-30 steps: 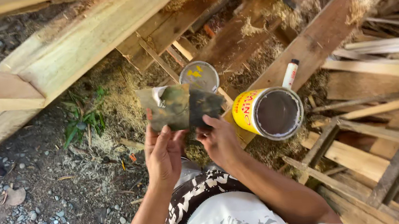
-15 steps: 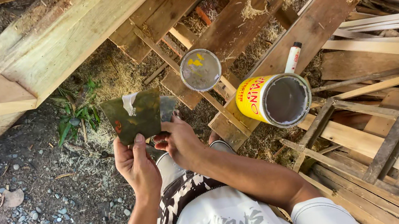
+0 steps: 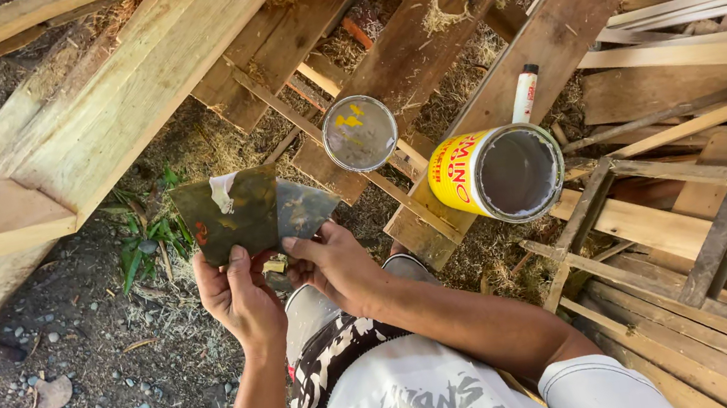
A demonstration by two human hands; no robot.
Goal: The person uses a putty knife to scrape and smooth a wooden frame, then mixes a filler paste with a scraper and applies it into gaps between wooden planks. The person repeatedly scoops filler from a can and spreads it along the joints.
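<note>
My left hand (image 3: 240, 297) grips a dark, stained flat plate (image 3: 229, 214) that carries a smear of pale putty near its top edge. My right hand (image 3: 335, 268) holds a grey putty knife (image 3: 304, 208), whose blade lies beside the plate and partly under its right edge. Both are held over the ground in front of my knees. An open yellow can (image 3: 509, 174) of grey filler stands to the right on a plank. Its round lid (image 3: 360, 132) lies upturned just beyond my hands.
A white tube with a red cap (image 3: 525, 94) lies behind the can. Long planks (image 3: 117, 105) slant at the left, and a heap of wooden slats and frames (image 3: 711, 214) fills the right. Gravel, straw and a green weed (image 3: 145, 247) cover the ground at the left.
Both hands have carried the plate and the knife leftward, away from the can and lid. The two blades now sit side by side, with the knife blade showing more.
</note>
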